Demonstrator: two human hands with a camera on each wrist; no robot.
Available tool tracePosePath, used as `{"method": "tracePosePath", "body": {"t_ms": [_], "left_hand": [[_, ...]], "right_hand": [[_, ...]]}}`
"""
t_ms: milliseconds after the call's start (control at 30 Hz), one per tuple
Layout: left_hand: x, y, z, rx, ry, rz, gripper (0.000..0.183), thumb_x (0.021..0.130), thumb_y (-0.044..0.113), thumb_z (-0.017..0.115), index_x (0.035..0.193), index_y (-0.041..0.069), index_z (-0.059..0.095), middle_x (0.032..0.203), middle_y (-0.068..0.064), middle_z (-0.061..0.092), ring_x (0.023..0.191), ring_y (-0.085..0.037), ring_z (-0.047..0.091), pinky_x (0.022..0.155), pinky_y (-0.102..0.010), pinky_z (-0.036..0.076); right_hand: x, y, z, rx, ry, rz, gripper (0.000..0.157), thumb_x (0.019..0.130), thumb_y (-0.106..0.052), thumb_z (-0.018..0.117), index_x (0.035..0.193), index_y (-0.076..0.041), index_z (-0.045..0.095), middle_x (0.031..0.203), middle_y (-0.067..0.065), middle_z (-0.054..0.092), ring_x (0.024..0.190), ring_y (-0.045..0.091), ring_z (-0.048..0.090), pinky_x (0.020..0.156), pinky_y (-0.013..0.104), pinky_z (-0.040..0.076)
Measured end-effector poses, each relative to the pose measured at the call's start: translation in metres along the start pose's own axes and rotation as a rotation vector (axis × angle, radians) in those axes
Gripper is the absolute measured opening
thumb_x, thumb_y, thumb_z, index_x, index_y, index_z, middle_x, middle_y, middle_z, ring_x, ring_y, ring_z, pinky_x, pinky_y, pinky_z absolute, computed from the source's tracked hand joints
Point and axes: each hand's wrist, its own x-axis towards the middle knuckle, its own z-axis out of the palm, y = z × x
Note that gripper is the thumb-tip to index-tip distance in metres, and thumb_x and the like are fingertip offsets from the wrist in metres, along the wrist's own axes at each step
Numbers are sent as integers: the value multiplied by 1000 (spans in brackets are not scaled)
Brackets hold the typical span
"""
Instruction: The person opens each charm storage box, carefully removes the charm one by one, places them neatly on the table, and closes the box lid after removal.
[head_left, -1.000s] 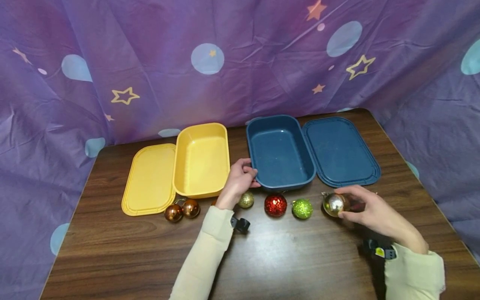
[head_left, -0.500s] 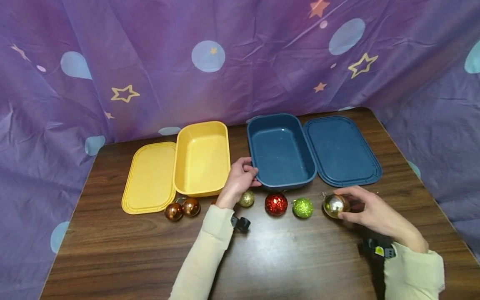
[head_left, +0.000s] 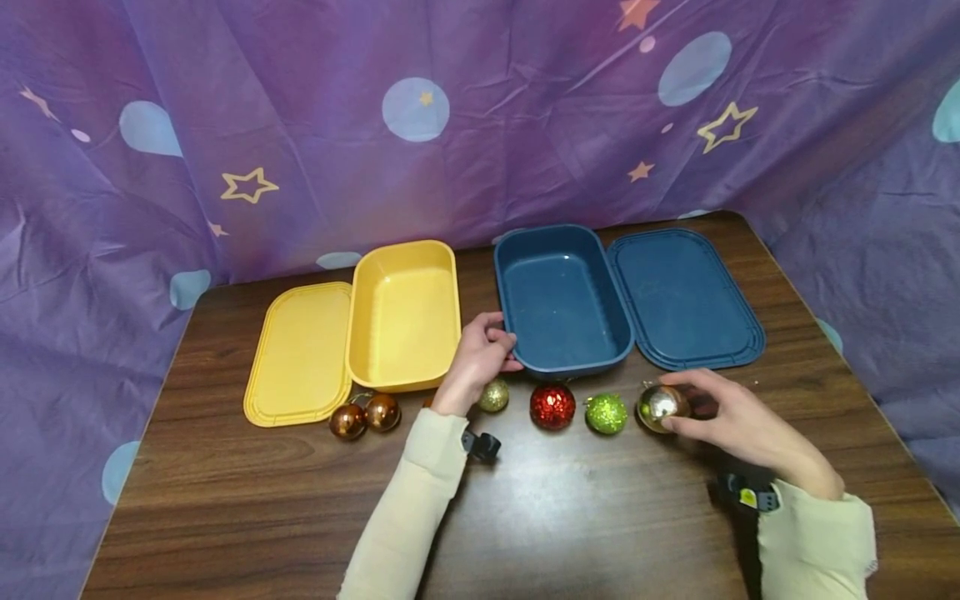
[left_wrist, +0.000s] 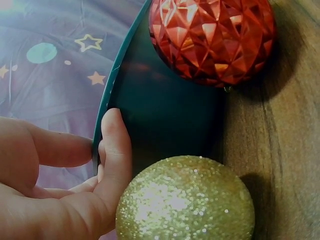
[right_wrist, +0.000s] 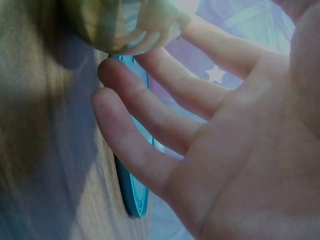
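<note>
My left hand (head_left: 474,364) pinches the near left corner of the blue box (head_left: 566,367) at its rim; in the left wrist view the thumb and a finger lie on either side of that rim (left_wrist: 103,112). Beside this hand rests a gold glitter bauble (left_wrist: 185,200). A red faceted bauble (head_left: 552,407) sits in front of the box, with a green glitter bauble (head_left: 606,414) to its right. My right hand (head_left: 738,421) holds a shiny champagne-gold bauble (head_left: 660,407) between thumb and fingers, low over the table. Its other fingers (right_wrist: 150,115) are spread beneath in the right wrist view.
The yellow box (head_left: 405,325) stands left of the blue one, its yellow lid (head_left: 300,354) beside it. Two copper baubles (head_left: 365,417) lie before them. The blue lid (head_left: 686,300) lies right of the blue box. A purple curtain (head_left: 480,183) hangs behind the table (head_left: 570,517).
My right hand has shifted slightly left with the champagne-gold bauble, closer to the green one. The left hand keeps its grip on the blue box's rim.
</note>
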Motion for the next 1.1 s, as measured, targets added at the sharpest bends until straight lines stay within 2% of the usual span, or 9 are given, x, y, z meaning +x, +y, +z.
{"method": "tracePosePath", "body": {"t_ms": [200, 433, 667, 767, 900, 1000, 1100], "left_hand": [[0, 0, -1, -1, 1, 2, 47, 96, -2, 49, 141, -7, 34, 80, 2, 38, 56, -9, 53, 58, -21, 56], [0, -1, -1, -3, 8, 3, 47, 96, -2, 49, 141, -7, 35, 83, -1, 41, 56, -10, 54, 58, -21, 56], [0, -1, -1, -1, 6, -5, 47, 97, -1, 49, 141, -6, 35, 84, -1, 41, 57, -10, 53, 58, -20, 56], [0, -1, -1, 1, 4, -5, 47, 97, -1, 49, 142, -6, 35, 84, -1, 41, 57, -10, 53, 58, -20, 56], [0, -1, -1, -1, 1, -1, 47, 97, -1, 49, 141, -7, 35, 85, -1, 41, 57, -10, 54, 59, -21, 56], [1, -1, -1, -3, -1, -1, 47, 97, -2, 49, 141, -6, 35, 84, -1, 41, 57, -10, 53, 58, -21, 56], [1, -1, -1, -7, -2, -5, 48, 96, -2, 49, 142, -6, 35, 84, -1, 41, 56, -10, 54, 58, -20, 56]], "right_hand": [[1, -4, 0, -5, -12, 17, 50, 83, -28, 76, 125, -7, 59, 115, 13, 64, 94, 1, 57, 76, 24, 54], [4, -7, 2, -10, -12, 22, 48, 83, -29, 76, 123, -8, 60, 115, 14, 64, 97, 19, 62, 75, 24, 54], [4, -6, 3, -7, -15, 2, 45, 84, -27, 74, 123, -9, 60, 114, 12, 65, 94, 2, 58, 76, 25, 54], [4, -6, 1, 17, -2, -4, 42, 86, -23, 72, 122, -6, 60, 115, 14, 65, 94, 0, 58, 76, 24, 54], [4, -2, -4, 33, 58, 14, 37, 89, -19, 69, 121, -2, 61, 113, 17, 66, 91, -5, 57, 73, 18, 52], [4, 2, -10, 23, 134, 42, 34, 91, -21, 66, 120, -2, 62, 109, 17, 68, 87, -14, 53, 70, 12, 48], [4, 5, -18, 12, 238, 85, 32, 93, -25, 64, 117, -3, 64, 104, 9, 69, 82, -18, 51, 67, 8, 44]]}}
